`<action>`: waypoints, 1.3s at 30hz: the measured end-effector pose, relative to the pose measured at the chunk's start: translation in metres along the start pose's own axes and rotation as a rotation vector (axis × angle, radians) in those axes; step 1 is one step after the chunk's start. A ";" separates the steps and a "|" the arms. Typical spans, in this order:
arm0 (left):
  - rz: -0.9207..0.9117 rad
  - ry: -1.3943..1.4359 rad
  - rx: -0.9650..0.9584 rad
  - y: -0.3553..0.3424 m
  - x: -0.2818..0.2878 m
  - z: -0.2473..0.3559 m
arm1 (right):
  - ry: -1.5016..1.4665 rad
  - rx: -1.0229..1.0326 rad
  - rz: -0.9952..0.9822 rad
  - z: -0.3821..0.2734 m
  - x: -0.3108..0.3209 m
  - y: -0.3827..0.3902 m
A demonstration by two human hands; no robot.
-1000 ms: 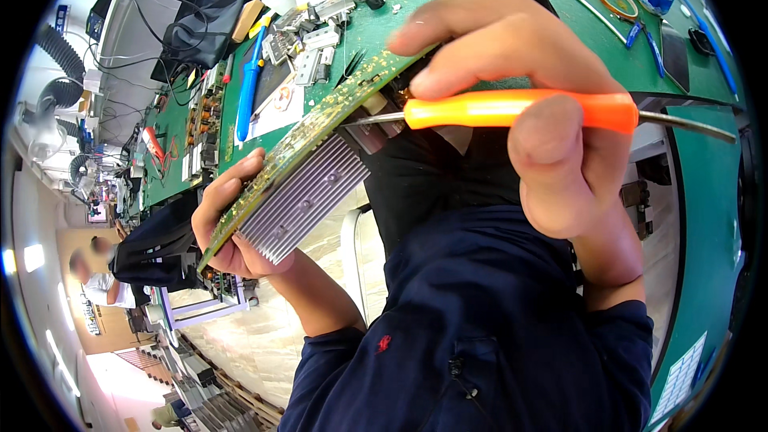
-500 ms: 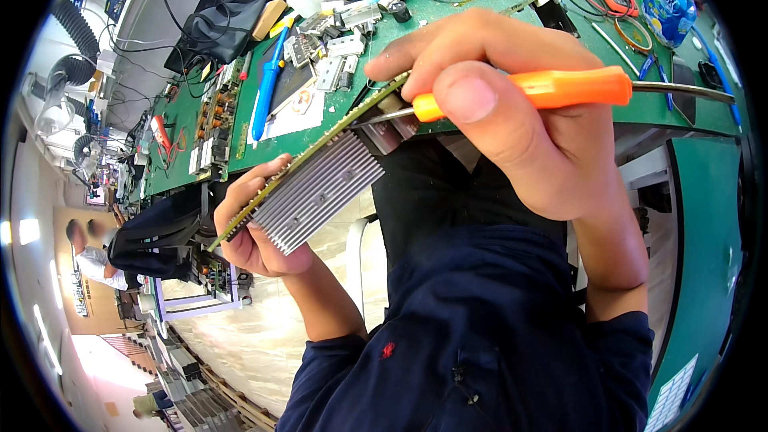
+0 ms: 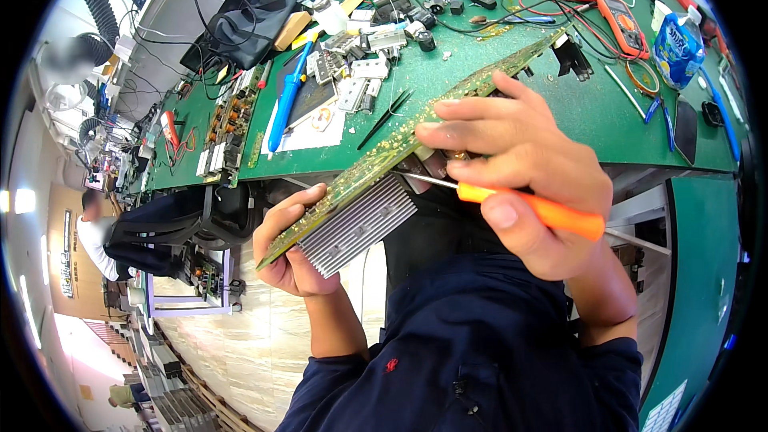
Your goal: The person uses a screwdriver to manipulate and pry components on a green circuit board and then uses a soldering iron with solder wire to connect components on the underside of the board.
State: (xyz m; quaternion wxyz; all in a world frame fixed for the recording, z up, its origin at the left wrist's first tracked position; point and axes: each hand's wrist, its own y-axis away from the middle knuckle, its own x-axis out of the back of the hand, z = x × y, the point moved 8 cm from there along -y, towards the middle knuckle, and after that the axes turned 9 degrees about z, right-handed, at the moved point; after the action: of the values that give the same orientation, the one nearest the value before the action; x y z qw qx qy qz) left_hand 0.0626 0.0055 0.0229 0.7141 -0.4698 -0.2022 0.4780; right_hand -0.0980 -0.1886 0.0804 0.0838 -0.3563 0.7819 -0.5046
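My left hand [image 3: 290, 260] is closed on the lower left end of a long green circuit board [image 3: 376, 162], which is tilted with its solder side up. A ribbed silver heatsink [image 3: 358, 226] hangs from the board's underside. In my right hand [image 3: 534, 162] is a screwdriver [image 3: 552, 212] with an orange handle. Its thin shaft runs left under the board, beside the heatsink, where the tip's contact is hard to make out. The fingers of the right hand reach forward, some against the board's edge.
Black tweezers [image 3: 386, 120] and a blue pen-shaped tool [image 3: 290, 98] lie behind the board on the green bench [image 3: 596, 124]. Loose components [image 3: 352, 72] are heaped there. To the right are an orange multimeter [image 3: 622, 26] and a blue packet [image 3: 678, 50]. Another person [image 3: 96, 236] is far left.
The board has turned to show more of its solder side. My right hand has lowered, its fingers more stretched out, and the screwdriver handle now slopes down to the right.
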 end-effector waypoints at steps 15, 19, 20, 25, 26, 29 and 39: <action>-0.001 -0.084 -0.028 0.009 -0.005 0.004 | 0.186 0.030 0.066 -0.013 0.000 0.034; -0.011 -0.102 -0.010 0.011 -0.003 0.003 | 0.042 -0.062 0.074 -0.009 -0.006 0.045; -0.013 -0.108 -0.023 0.010 -0.004 0.005 | 0.002 -0.068 0.070 -0.007 -0.008 0.048; -0.045 -0.108 -0.058 0.013 -0.010 0.010 | -0.069 -0.016 0.092 -0.016 0.004 0.048; -0.061 -0.101 -0.071 0.014 -0.012 0.012 | -0.082 -0.006 0.087 -0.015 0.006 0.050; -0.069 -0.089 -0.092 0.015 -0.018 0.015 | -0.181 -0.062 0.096 -0.012 0.018 0.056; 0.118 -0.133 0.052 0.023 0.004 0.011 | -0.023 -0.357 0.655 0.051 0.072 0.099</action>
State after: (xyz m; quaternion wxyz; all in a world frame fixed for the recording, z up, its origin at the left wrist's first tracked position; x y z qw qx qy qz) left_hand 0.0450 0.0170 0.0076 0.6815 -0.4294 -0.2086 0.5547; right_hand -0.1727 -0.2488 -0.0111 0.1863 -0.1021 0.9291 -0.3028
